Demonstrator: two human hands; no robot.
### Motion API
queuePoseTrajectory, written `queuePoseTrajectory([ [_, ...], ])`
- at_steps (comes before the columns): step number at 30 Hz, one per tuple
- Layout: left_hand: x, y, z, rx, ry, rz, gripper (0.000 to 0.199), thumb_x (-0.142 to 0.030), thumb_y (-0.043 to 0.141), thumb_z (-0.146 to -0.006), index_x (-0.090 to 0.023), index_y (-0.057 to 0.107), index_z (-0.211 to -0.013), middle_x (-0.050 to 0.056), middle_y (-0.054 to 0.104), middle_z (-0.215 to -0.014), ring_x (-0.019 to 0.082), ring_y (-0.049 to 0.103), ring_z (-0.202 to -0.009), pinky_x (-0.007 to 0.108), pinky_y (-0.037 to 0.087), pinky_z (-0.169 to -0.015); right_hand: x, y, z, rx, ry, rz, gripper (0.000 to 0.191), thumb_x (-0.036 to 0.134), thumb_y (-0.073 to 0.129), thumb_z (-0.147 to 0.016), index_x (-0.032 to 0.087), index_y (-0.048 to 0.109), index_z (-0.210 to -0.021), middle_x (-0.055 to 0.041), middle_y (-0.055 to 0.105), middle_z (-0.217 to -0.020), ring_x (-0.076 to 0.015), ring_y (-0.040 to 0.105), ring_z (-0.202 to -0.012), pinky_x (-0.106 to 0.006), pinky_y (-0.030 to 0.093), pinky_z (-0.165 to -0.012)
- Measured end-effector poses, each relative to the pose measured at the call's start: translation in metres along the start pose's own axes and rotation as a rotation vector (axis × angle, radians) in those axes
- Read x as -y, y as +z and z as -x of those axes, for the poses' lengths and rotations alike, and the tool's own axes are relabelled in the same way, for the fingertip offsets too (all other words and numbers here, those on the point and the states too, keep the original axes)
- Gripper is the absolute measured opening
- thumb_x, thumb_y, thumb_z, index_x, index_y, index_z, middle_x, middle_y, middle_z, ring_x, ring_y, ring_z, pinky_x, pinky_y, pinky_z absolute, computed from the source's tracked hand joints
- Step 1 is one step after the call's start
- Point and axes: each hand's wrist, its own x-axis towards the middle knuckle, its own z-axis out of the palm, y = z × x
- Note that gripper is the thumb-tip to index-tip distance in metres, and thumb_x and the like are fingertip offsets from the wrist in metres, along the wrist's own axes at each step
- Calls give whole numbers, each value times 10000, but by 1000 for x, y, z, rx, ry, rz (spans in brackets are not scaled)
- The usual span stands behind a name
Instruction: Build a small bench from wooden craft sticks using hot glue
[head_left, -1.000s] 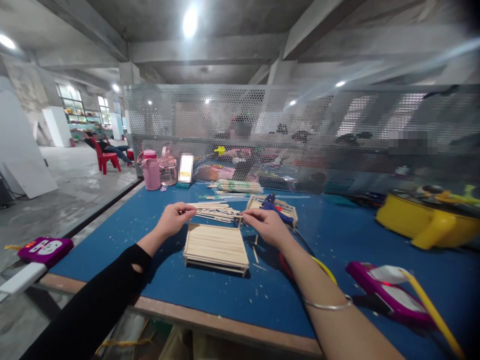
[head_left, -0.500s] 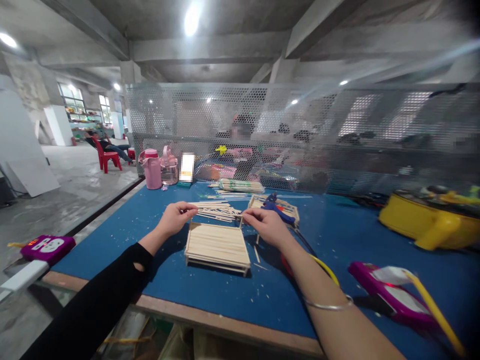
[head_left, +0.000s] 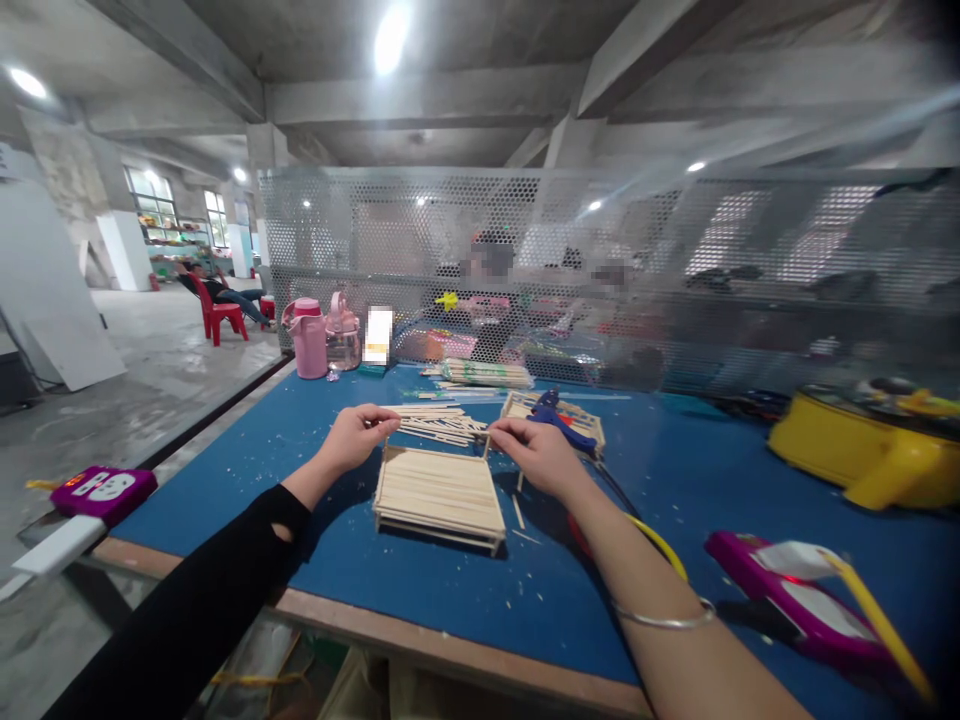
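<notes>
A small slatted wooden frame stands on the blue table, with thin uprights at its two back corners. My left hand is pinched at the back left upright, and my right hand is pinched at the back right one. A thin stick seems to run between my fingertips, though its ends are hidden. Loose wooden sticks lie just behind the frame. Beyond my right hand, a blue glue gun rests over a second wooden frame.
Behind are bundled sticks, a pink jug, a clear bottle and a phone before a mesh screen. Purple power strips and a yellow container stand right. A person sits far left.
The whole view has shifted slightly, so everything appears a little further right. Both hands keep their pinch at the frame's back uprights.
</notes>
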Motion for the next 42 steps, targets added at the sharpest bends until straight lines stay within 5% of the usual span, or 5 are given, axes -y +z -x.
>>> queuePoseTrajectory([
  [5,1,-1,-2,8,-8,127,335,-393,542,-727,-126,684,-869,83,689,-847,162,583,-757,267,427,-691,1,-1,0,-13,-17,1,279,363,447,-761,174,645,-705,-28,666,-661,-167,581,-608,-255,435,-579],
  [12,1,-11,-7,-110,-213,218,406,-442,485,-727,-100,683,-823,86,670,-763,130,522,-630,239,382,-567,1,-1,0,-4,-10,-7,281,364,451,-758,176,648,-693,-32,671,-678,-171,586,-633,-255,436,-602],
  [24,-4,-9,-1,58,-192,184,358,-433,550,-679,-109,685,-748,27,600,-616,124,467,-587,245,334,-603,-2,-1,-1,-16,-27,-5,292,372,444,-766,171,649,-712,-33,673,-685,-174,597,-647,-256,441,-616],
  [42,-2,-5,-1,-6,-202,235,281,-404,613,-646,-127,640,-686,-1,558,-578,100,453,-549,240,348,-589,-1,-1,1,-32,-19,-6,292,365,447,-754,165,651,-695,-38,681,-687,-175,601,-640,-260,444,-596],
])
